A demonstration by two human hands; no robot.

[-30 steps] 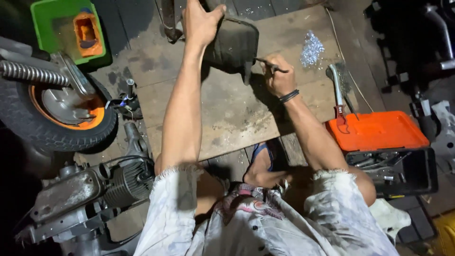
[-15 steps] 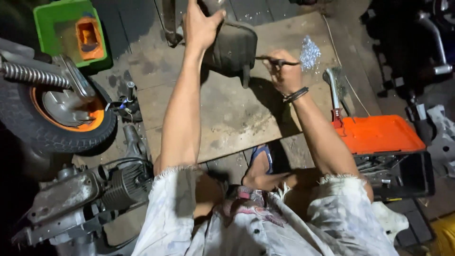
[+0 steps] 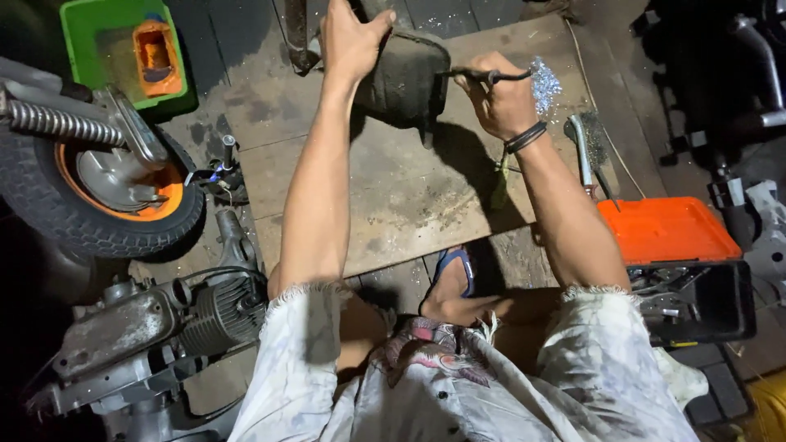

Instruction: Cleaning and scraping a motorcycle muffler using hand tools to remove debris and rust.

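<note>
L hand (image 3: 350, 37) grips the top edge of a dark metal part (image 3: 405, 78), fingers curled over it, thumb spread to the right along the rim. Part stands on a wood board (image 3: 385, 196), upper middle of view, betw. both hands.

R hand (image 3: 499, 102) is closed in a fist around a thin dark tool (image 3: 483, 75); tool lies horizontal, its left end touching the part's right side. Dark band on the R wrist. Just right of the fist, a small heap of shiny metal bits (image 3: 544, 82) on the board.

Wire brush (image 3: 583, 151) lies near the R forearm, at the board's right edge. Orange case (image 3: 667, 229), rectangular, lid closed, sits beside it; black tray w/ tools just below that, contents too dim to tell.

Top left: green square bin (image 3: 86, 41) w/ an orange box (image 3: 155, 57) inside. Below it, wheel (image 3: 106, 192) w/ orange rim and a spring shock. Engine (image 3: 155, 327) bottom left. Blue sandal (image 3: 454, 270) on a foot, under the board's near edge.
</note>
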